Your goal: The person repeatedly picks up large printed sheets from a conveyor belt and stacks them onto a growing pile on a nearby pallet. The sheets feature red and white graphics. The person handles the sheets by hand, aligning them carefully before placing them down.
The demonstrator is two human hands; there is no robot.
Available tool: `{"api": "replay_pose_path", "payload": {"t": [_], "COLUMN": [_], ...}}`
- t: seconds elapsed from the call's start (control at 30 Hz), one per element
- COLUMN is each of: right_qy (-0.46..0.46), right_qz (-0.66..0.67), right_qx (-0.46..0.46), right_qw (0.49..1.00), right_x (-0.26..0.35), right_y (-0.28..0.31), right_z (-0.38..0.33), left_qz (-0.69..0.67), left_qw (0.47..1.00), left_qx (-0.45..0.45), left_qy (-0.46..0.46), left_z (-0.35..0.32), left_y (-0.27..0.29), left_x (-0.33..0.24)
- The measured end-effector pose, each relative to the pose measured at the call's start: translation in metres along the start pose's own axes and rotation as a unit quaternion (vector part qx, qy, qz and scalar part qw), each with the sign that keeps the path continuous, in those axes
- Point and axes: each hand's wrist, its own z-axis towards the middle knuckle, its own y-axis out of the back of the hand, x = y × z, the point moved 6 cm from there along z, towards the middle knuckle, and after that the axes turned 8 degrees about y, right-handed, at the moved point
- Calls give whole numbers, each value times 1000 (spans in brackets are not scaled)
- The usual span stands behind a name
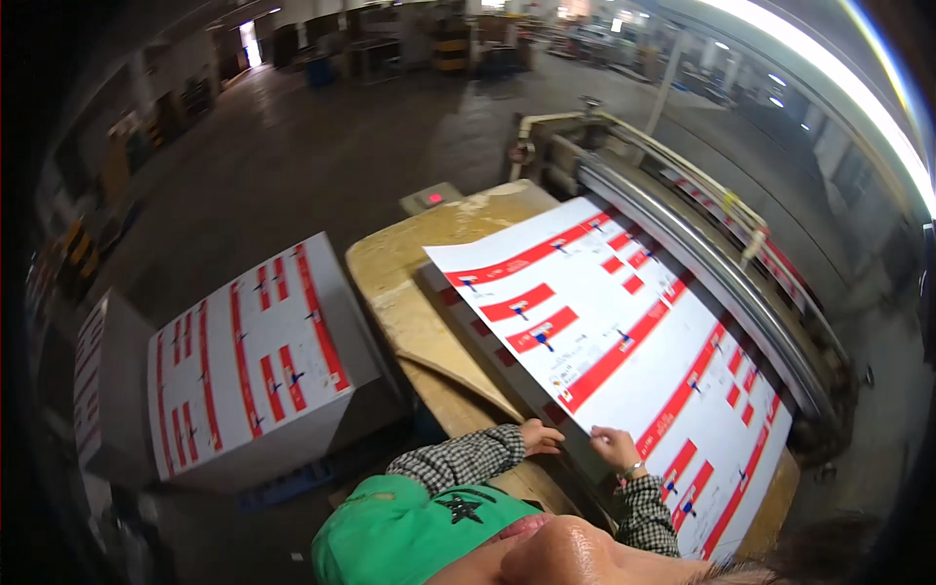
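Note:
A large white printed sheet (624, 322) with red bands and small blue figures slopes across a worn wooden table (400, 283). Its far right side lies against a long metal roller (704, 268). At the sheet's near left edge, my right hand (616, 450) is closed in a pinch on that edge. Just left of it, my left hand (542, 438) is beside the edge of the table and the sheets beneath, fingers loosely extended, apparently holding nothing. More printed sheets show in shadow under the raised left edge of the top one. Both sleeves are black-and-white checked.
To the left stands a tall stack of similar printed sheets (222, 331), with another stack (90, 380) beyond it. The roller belongs to a machine with a pale rail frame (673, 161). A small box with a red light (435, 199) sits by the table's far corner.

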Motion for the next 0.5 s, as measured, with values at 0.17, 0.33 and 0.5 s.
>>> {"api": "replay_pose_path", "payload": {"t": [0.17,0.33,0.5], "right_qy": [3,43,-1], "right_qz": [55,97,71], "right_qx": [-101,-81,-67], "right_qw": [993,991,995], "right_x": [66,22,-11], "right_y": [35,-16,-12], "right_z": [-11,-2,-19], "left_qz": [16,121,-16], "left_qw": [980,977,991], "left_qx": [-195,-150,-131], "left_qy": [28,-86,29], "left_z": [81,99,35], "left_y": [102,124,17], "left_x": [54,61,10]}}
